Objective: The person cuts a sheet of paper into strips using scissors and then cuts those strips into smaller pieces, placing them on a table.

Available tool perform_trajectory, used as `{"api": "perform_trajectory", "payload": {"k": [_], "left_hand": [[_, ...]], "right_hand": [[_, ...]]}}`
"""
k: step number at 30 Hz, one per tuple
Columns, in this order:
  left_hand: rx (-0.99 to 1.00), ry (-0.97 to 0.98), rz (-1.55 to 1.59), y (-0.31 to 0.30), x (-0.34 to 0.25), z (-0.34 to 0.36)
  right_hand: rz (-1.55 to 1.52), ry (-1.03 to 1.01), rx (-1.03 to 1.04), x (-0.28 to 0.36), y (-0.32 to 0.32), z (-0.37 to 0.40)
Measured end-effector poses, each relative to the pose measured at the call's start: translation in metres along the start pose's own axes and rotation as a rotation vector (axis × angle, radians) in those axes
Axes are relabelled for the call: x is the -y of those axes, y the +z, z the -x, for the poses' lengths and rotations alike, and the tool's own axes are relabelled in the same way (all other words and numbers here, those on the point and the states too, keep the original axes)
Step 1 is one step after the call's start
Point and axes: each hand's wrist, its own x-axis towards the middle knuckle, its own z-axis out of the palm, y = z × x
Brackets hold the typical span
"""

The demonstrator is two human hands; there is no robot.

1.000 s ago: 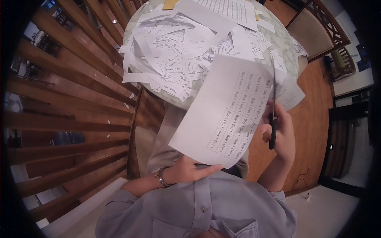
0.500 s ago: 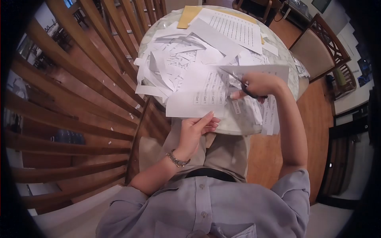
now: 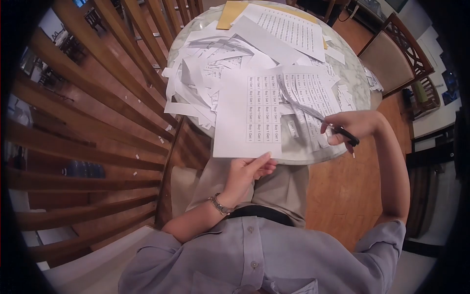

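Note:
My left hand [image 3: 252, 169] pinches the near edge of a white sheet of paper [image 3: 232, 122], thumb on top. Columns of boxed "Buy 1 Get 1" text run along the sheet's right side. In my right hand [image 3: 352, 128] is a pair of scissors [image 3: 313, 113] with black handles, the blades pointing left and away from me towards the sheet's right edge. Printed paper strips [image 3: 313, 88] lie to the right of the sheet, partly under the blades. Beyond the sheet spreads a pile of cut paper scraps [image 3: 196, 81].
The round marble-patterned table [image 3: 360, 83] also bears a printed sheet [image 3: 289, 32] and a yellow envelope [image 3: 229, 15] at its far side. Wooden railing slats [image 3: 98, 105] stand at the left. A chair [image 3: 391, 59] is at the right, and small scraps dot the floor.
My right hand with the scissors has moved right and towards me. The held sheet has turned flatter, showing its printed columns fully, and the strips on the right now lie spread out.

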Motion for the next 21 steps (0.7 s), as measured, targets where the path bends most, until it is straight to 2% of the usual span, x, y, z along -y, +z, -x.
{"api": "perform_trajectory", "payload": {"k": [2, 4, 5, 8, 11, 12, 14, 15, 17, 18, 20, 21], "left_hand": [[0.031, -0.053, -0.009, -0.001, 0.002, 0.005], [0.054, -0.124, 0.087, -0.009, 0.001, 0.008], [0.054, -0.131, 0.092, -0.014, 0.0, 0.01], [0.033, -0.138, 0.064, -0.025, 0.0, 0.011], [0.0, -0.112, -0.03, -0.025, 0.001, 0.01], [-0.013, -0.129, -0.023, -0.023, 0.002, 0.009], [0.01, -0.127, -0.118, -0.02, 0.001, 0.004], [-0.006, -0.129, -0.115, -0.02, 0.001, 0.003], [-0.012, -0.116, -0.131, -0.018, 0.0, 0.002], [-0.008, -0.094, -0.152, -0.018, 0.0, 0.001], [-0.017, -0.084, -0.158, -0.017, 0.001, 0.002], [-0.023, -0.076, -0.156, -0.017, 0.001, 0.002]], "right_hand": [[-0.139, -0.201, -0.041, -0.011, 0.02, 0.004], [-0.481, -0.477, -0.026, -0.017, 0.058, 0.001], [-0.653, -0.545, -0.019, -0.02, 0.081, -0.003], [-1.024, -0.724, 0.024, -0.029, 0.143, -0.02], [-1.243, -0.724, -0.054, -0.02, 0.188, -0.037], [-1.358, -0.838, -0.055, -0.022, 0.205, -0.053], [-1.496, -0.923, -0.025, -0.013, 0.222, -0.063], [-1.503, -0.914, -0.017, -0.008, 0.229, -0.07], [-1.327, -0.879, -0.299, -0.004, 0.239, -0.078], [-1.331, -0.874, -0.296, -0.006, 0.237, -0.077], [-1.092, -0.749, -0.331, -0.011, 0.231, -0.074], [-1.09, -0.759, -0.322, -0.014, 0.231, -0.075]]}}
